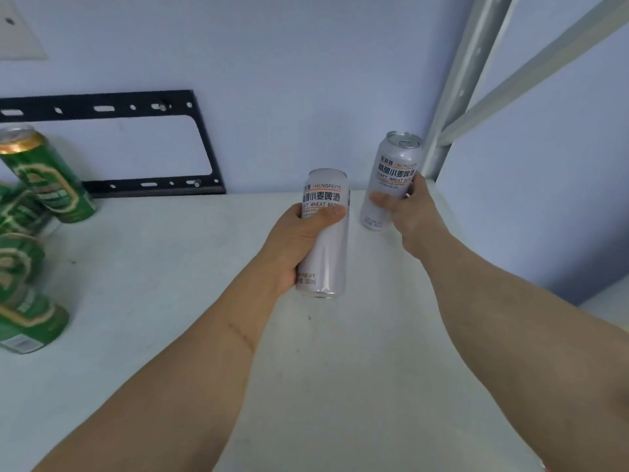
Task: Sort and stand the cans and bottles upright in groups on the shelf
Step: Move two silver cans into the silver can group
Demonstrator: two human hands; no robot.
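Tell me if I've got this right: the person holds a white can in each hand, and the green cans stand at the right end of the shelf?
Not quite. The head view shows the green cans at the left end of the shelf. Left hand and right hand each do grip a white can.

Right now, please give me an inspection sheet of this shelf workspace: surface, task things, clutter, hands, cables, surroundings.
Surface: white shelf, a few small dark specks.
Job's things: two white cans, near can in the air, far can at the back right corner; green cans grouped at left.
Clutter: nothing seen.
Hands: left hand grips near can; right hand grips far can.
Cables: nothing seen.
Surroundings: pale wall, black metal bracket, grey shelf post.
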